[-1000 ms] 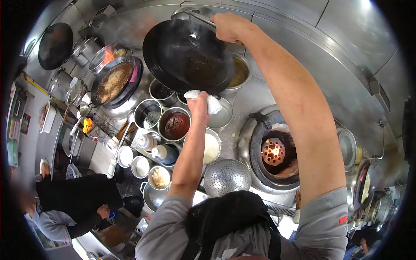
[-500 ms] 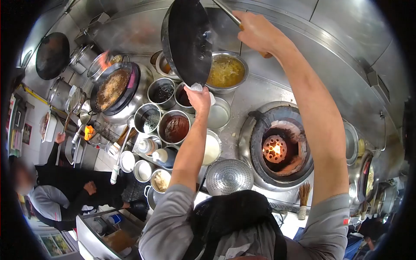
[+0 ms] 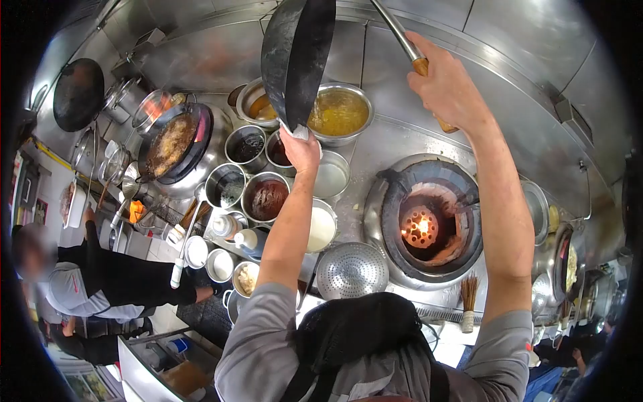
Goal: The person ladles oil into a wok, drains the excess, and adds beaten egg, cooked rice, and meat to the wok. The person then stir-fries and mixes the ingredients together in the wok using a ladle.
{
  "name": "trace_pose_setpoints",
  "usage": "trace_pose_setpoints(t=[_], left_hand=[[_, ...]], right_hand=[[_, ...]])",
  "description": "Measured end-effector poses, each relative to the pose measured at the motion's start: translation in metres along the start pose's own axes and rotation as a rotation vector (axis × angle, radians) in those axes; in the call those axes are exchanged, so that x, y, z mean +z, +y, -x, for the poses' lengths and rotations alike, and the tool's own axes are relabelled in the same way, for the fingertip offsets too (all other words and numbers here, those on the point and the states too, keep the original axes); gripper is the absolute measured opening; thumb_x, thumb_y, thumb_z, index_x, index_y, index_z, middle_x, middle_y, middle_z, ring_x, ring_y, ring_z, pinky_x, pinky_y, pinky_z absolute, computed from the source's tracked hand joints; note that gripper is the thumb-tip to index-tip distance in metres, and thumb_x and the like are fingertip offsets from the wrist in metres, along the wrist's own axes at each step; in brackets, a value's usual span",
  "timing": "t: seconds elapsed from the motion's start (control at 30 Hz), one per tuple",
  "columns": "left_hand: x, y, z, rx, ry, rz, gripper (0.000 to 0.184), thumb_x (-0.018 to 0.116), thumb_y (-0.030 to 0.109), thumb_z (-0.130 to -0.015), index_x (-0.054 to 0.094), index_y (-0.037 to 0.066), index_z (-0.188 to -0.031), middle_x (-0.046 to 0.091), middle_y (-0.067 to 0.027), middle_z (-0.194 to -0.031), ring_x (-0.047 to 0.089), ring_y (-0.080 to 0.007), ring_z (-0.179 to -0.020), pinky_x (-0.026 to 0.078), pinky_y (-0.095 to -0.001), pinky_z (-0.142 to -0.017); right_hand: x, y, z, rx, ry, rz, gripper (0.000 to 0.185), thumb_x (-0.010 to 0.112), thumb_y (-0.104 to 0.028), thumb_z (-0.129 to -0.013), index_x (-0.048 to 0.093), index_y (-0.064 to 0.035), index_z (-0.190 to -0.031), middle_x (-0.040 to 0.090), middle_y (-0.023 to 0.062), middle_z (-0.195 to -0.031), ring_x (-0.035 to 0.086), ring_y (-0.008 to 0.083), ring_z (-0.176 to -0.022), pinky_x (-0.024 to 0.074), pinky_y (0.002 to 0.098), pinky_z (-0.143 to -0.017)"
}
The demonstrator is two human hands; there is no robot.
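- Holding a dark wok (image 3: 276,60) steeply on edge at 12 o'clock, its upper part cut off by the view; its lower end overlaps the near-left rim of a metal bowl (image 3: 370,120) of yellow liquid. Whether they touch, I cannot tell.
- The left hand (image 3: 301,153), just below, is closed around a white cloth (image 3: 299,132) at the wok's lower edge; some fingers are hidden.
- The right hand (image 3: 445,84), between 1 and 2 o'clock, is wrapped round the wooden grip of a long-handled tool (image 3: 396,28), whose far end is out of sight.
- The step in hand looks like emptying the wok into the bowl: a pale streak shows between them, though I cannot be sure it is falling liquid.
- From this pose, the next move would call for a firm hold through the cloth, with the wok's edge kept over the bowl and clear of the pot (image 3: 331,175) on the worktop (image 3: 396,137) below it.
- A lit burner (image 3: 422,228) stands uncovered between 3 and 4 o'clock; a colander (image 3: 352,271) sits at 5 o'clock.
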State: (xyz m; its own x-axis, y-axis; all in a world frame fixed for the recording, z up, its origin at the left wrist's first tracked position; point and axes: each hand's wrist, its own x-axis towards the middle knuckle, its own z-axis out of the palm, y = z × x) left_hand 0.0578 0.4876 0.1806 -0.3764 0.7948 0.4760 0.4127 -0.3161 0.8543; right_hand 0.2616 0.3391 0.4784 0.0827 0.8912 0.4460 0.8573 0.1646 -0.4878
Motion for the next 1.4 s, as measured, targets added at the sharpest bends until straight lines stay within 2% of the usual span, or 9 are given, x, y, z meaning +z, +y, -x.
trace_pose_setpoints(t=[0.57, 0.67, 0.77, 0.83, 0.97, 1.1, 1.17, 1.27, 1.4], left_hand=[[0.005, 0.004, -0.008, 0.096, 0.081, 0.041, 0.06, 0.073, 0.012, -0.083, 0.044, -0.002, -0.133, 0.058, -0.0271, -0.122, 0.057, -0.0455, -0.114, 0.044, -0.046, -0.099], [-0.004, 0.018, -0.004, 0.089, 0.026, 0.068, 0.065, 0.074, 0.008, -0.081, 0.041, -0.004, -0.136, 0.058, -0.0264, -0.124, 0.057, -0.0429, -0.116, 0.044, -0.0459, -0.1], [-0.002, 0.019, 0.031, 0.096, -0.068, 0.419, 0.061, 0.074, 0.006, -0.081, 0.045, -0.004, -0.133, 0.063, -0.0208, -0.12, 0.062, -0.0324, -0.11, 0.046, -0.0409, -0.097], [-0.028, 0.066, 0.072, -0.256, -0.259, 0.594, 0.041, 0.068, 0.001, -0.082, 0.055, -0.003, -0.121, 0.066, -0.013, -0.11, 0.063, -0.0203, -0.094, 0.051, -0.0364, -0.084], [-0.055, 0.078, 0.151, -0.779, -0.626, 0.96, 0.011, 0.067, 0.004, -0.082, 0.066, 0.0, -0.092, 0.069, -0.009, -0.08, 0.066, -0.0193, -0.066, 0.055, -0.0359, -0.059], [-0.084, 0.085, 0.225, -1.222, -0.908, 0.989, 0.016, 0.069, 0.009, -0.083, 0.065, 0.0, -0.097, 0.069, -0.0124, -0.085, 0.068, -0.0228, -0.07, 0.056, -0.039, -0.061], [-0.087, 0.069, 0.268, -1.291, -1.034, 1.026, 0.021, 0.069, 0.012, -0.083, 0.064, 0.001, -0.1, 0.069, -0.0123, -0.086, 0.068, -0.0228, -0.07, 0.056, -0.0393, -0.059], [-0.099, 0.07, 0.302, -1.429, -1.127, 1.057, 0.025, 0.07, 0.015, -0.083, 0.063, 0.001, -0.103, 0.068, -0.0101, -0.085, 0.067, -0.0203, -0.07, 0.055, -0.0374, -0.057], [-0.098, 0.055, 0.341, -1.235, -1.283, 0.849, 0.028, 0.07, 0.015, -0.084, 0.065, 0.001, -0.108, 0.068, -0.0056, -0.086, 0.067, -0.0162, -0.072, 0.054, -0.0345, -0.058]], right_hand=[[-0.012, -0.026, 0.033, 0.104, 0.031, -0.079, 0.06, 0.055, -0.006, -0.085, 0.044, 0.0019, -0.144, 0.067, 0.0311, -0.096, 0.067, 0.0448, -0.091, 0.0502, 0.0491, -0.085], [-0.012, -0.028, 0.041, 0.076, 0.061, -0.062, 0.06, 0.055, -0.007, -0.085, 0.044, 0.0026, -0.143, 0.067, 0.031, -0.095, 0.066, 0.045, -0.094, 0.0498, 0.0493, -0.085], [0.007, -0.017, 0.05, 0.012, 0.134, -0.042, 0.06, 0.056, -0.005, -0.086, 0.044, -0.0039, -0.145, 0.066, 0.0295, -0.098, 0.065, 0.047, -0.095, 0.0499, 0.0508, -0.084], [0.021, -0.014, 0.055, -0.005, 0.17, -0.051, 0.062, 0.057, -0.004, -0.087, 0.043, -0.0084, -0.147, 0.066, 0.0289, -0.101, 0.065, 0.047, -0.093, 0.051, 0.0512, -0.081], [0.086, 0.023, 0.061, -0.159, 0.304, 0.033, 0.07, 0.059, -0.003, -0.09, 0.033, -0.0138, -0.154, 0.066, 0.0279, -0.102, 0.067, 0.0453, -0.082, 0.0541, 0.0474, -0.068], [0.125, 0.018, 0.098, 0.247, 0.039, -0.374, 0.067, 0.061, -0.01, -0.095, 0.032, -0.0084, -0.155, 0.064, 0.0169, -0.07, 0.064, 0.0234, -0.056, 0.0523, 0.0363, -0.058], [0.143, 0.019, 0.111, 0.448, -0.054, -0.702, 0.066, 0.061, -0.013, -0.097, 0.031, -0.0055, -0.156, 0.057, 0.0032, -0.063, 0.051, 0.0099, -0.046, 0.0427, 0.0283, -0.043], [0.165, 0.03, 0.122, 0.601, -0.172, -0.826, 0.068, 0.059, -0.012, -0.098, 0.026, -0.004, -0.157, 0.053, 0.0023, -0.068, 0.049, 0.0098, -0.047, 0.0412, 0.0278, -0.04], [0.188, 0.044, 0.134, 0.717, -0.261, -0.85, 0.071, 0.06, -0.011, -0.097, 0.023, -0.0031, -0.157, 0.054, 0.0029, -0.073, 0.051, 0.0109, -0.049, 0.0426, 0.0284, -0.04]])
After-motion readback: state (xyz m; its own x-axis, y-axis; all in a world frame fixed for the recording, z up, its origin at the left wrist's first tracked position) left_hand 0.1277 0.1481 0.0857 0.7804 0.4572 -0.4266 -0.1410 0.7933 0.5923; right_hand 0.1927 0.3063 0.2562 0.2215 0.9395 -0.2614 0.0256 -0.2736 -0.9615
